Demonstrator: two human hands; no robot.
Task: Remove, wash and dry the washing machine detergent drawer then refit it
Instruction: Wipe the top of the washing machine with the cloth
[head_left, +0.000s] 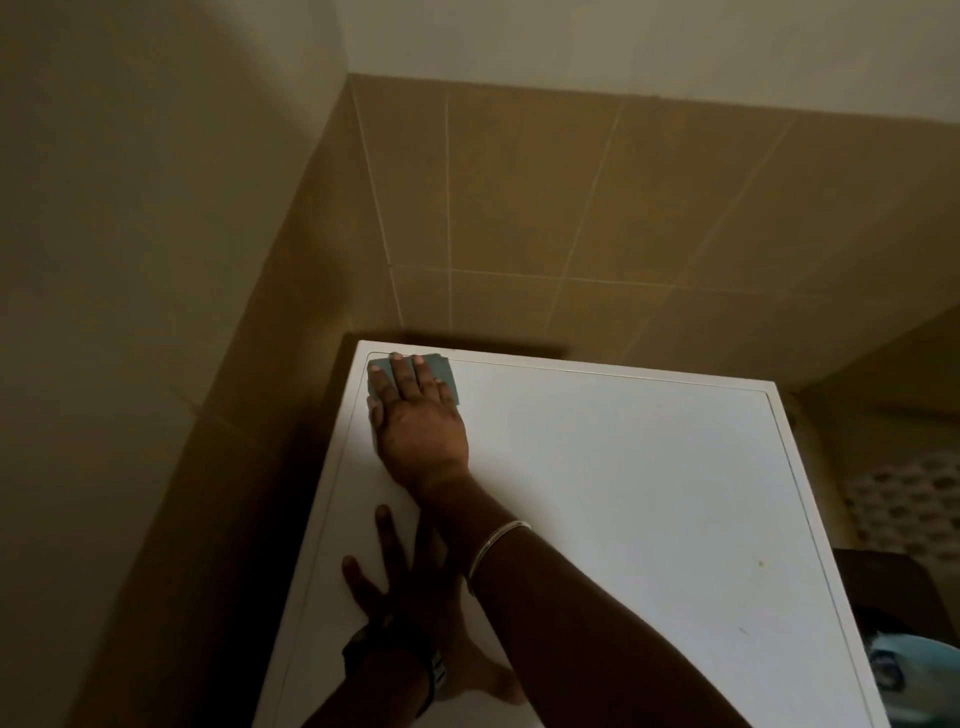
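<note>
The washing machine top (597, 493) fills the lower view – a flat white panel set into a corner of tan wall tiles (545, 208). No detergent drawer shows anywhere; I judge it sits in the front face, below and nearer the person than both sets of fingers, out of view.

The right hand (415, 421) reaches across to the far-left corner, fingers straight and close together, pressing flat on a grey-green cloth (447, 376) that shows ahead of and to either side of the fingertips. A thin bangle (496, 545) circles that wrist.

The left hand (395, 582) lies nearer the front edge – fingers spread apart, flat on the panel, holding nothing – with a dark watch (410, 660) at the wrist. It is the hand closer to where the drawer should be.
</note>
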